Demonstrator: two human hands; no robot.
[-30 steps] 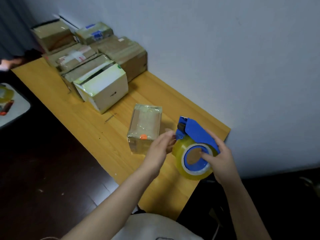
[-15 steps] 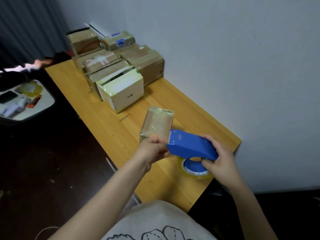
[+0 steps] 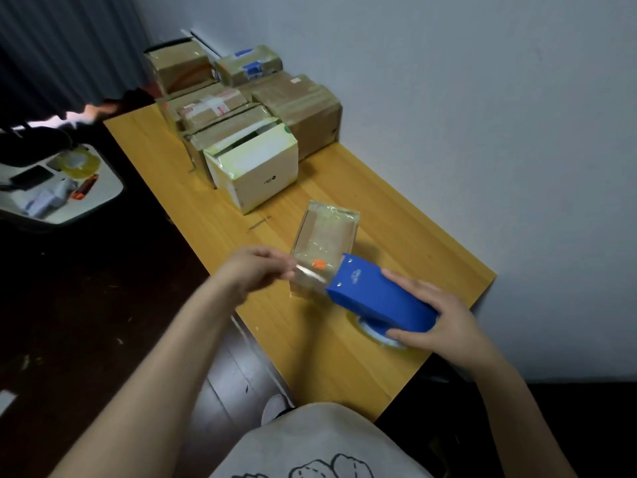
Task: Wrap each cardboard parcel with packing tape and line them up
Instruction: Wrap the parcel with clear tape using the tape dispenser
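Left grip (image 3: 256, 270): fingers curled, pinching the free end of a clear tape strip (image 3: 308, 272) just beside the near left corner of the small parcel.
Right grip (image 3: 439, 327): wrapped round the back end of the blue tape dispenser (image 3: 375, 298), with digits above and below its body.
Tape dispenser: lies tilted, its front edge touching the near end of the small parcel; the yellowish tape roll (image 3: 374, 334) shows beneath it, close to the tabletop.
Tape strip: runs taut from the dispenser's front to the left grip, across the parcel's near end.
Small parcel (image 3: 325, 232): stands on the tabletop (image 3: 310, 346) between the two grips, glossy with clear tape, an orange dot (image 3: 319, 263) on its near end.
White box (image 3: 258, 167): farther along the tabletop, apart from the small parcel, its top shiny with tape.
Brown parcels (image 3: 303, 105): packed tight together behind the white box at the far end, some stacked, up against the wall (image 3: 482, 132).
Side surface (image 3: 103, 198): white, left of the tabletop and lower, carrying another roll of tape (image 3: 74, 162) and small items too blurred to identify.
Person: a light garment with a dark line drawing shows at the bottom edge.
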